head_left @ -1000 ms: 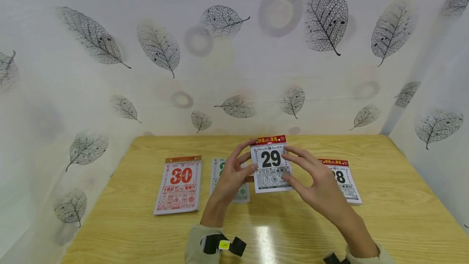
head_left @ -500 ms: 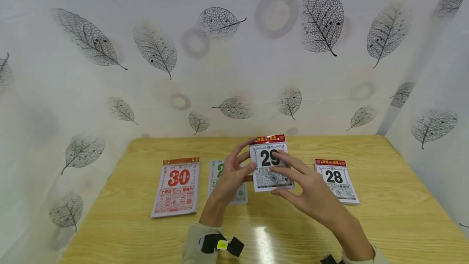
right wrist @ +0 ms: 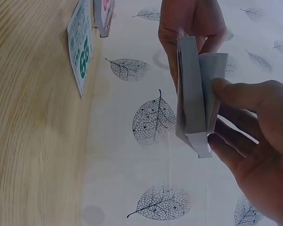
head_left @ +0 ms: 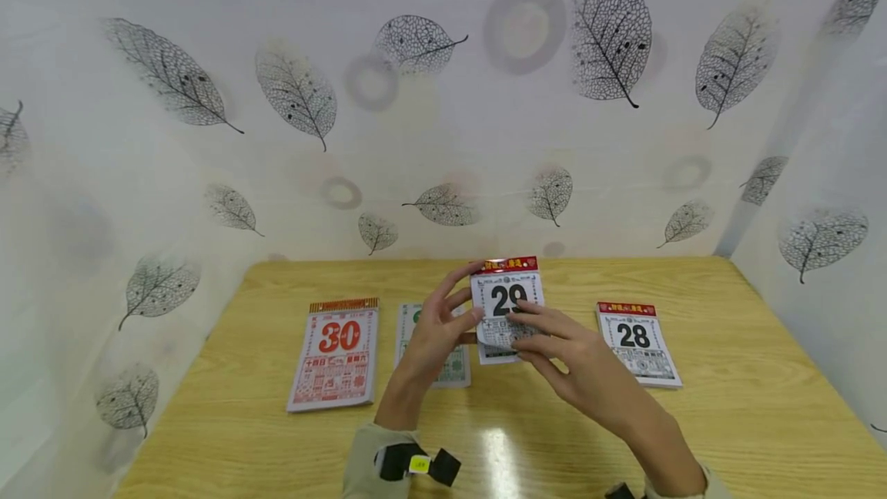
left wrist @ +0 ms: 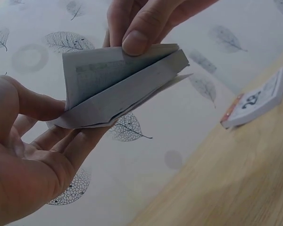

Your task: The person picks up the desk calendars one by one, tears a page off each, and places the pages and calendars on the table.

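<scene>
A tear-off calendar (head_left: 502, 291) with a red header and a black 29 is held up above the table. My left hand (head_left: 433, 329) grips it by its left side, thumb in front and fingers behind. With thumb and fingers, my right hand (head_left: 589, 364) pinches the lower part of its front sheets. In the left wrist view those sheets (left wrist: 94, 77) stand bent away from the thick pad (left wrist: 122, 96), under the right thumb (left wrist: 136, 42). The right wrist view shows the gap between the pad (right wrist: 194, 94) and the lifted sheets (right wrist: 212, 70).
On the wooden table (head_left: 277, 453) lie a red 30 calendar (head_left: 336, 353) at left, a green-printed one (head_left: 453, 368) partly behind my left hand, and a red-topped 28 calendar (head_left: 637, 345) at right. A leaf-patterned cloth (head_left: 443, 129) closes off the back and sides.
My right hand has moved left and in from the calendar's right edge, and now lifts the lower front sheets. My left hand keeps its grip in nearly the same place.
</scene>
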Demonstrator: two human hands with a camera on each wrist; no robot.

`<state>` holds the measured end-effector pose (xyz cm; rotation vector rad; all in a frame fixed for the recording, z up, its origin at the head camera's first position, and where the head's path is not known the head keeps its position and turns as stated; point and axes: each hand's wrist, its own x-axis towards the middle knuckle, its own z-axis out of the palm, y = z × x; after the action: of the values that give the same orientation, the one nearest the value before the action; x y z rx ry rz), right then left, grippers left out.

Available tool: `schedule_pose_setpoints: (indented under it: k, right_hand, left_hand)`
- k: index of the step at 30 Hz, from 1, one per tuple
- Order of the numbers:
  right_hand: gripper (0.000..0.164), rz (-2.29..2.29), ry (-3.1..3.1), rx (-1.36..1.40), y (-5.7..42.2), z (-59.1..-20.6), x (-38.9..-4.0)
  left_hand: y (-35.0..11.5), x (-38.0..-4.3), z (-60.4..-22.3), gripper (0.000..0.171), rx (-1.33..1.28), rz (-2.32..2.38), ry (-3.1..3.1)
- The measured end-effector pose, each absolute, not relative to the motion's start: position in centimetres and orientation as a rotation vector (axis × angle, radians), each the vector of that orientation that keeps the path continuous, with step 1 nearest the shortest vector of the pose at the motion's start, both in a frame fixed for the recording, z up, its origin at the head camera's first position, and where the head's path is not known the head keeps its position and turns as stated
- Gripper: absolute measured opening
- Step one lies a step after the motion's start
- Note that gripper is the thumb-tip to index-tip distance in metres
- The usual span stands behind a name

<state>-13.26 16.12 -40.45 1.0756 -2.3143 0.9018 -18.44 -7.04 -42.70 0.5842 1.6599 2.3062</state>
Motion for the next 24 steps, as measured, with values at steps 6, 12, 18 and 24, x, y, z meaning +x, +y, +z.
schedule_pose_setpoints:
  k: [6, 12, 18, 24]
  right_hand:
    - [0.027, 0.929, -2.277, 1.072, 15.88, -40.46, -13.43]
    - [0.021, 0.973, -2.308, 1.03, 15.91, -40.63, -13.52]
    - [0.01, 1.071, -2.265, 1.031, 16.05, -40.71, -13.66]
    - [0.022, 1.221, -2.279, 0.999, 16.32, -40.31, -13.59]
  left_hand:
    - [-6.86, -18.36, -42.65, 0.063, 0.579, 2.291, 1.68]
    - [-6.76, -18.28, -42.62, 0.06, 0.583, 2.269, 1.705]
    - [-6.81, -18.28, -42.71, 0.057, 0.605, 2.256, 1.714]
    - [-6.82, -18.35, -42.68, 0.054, 0.65, 2.235, 1.715]
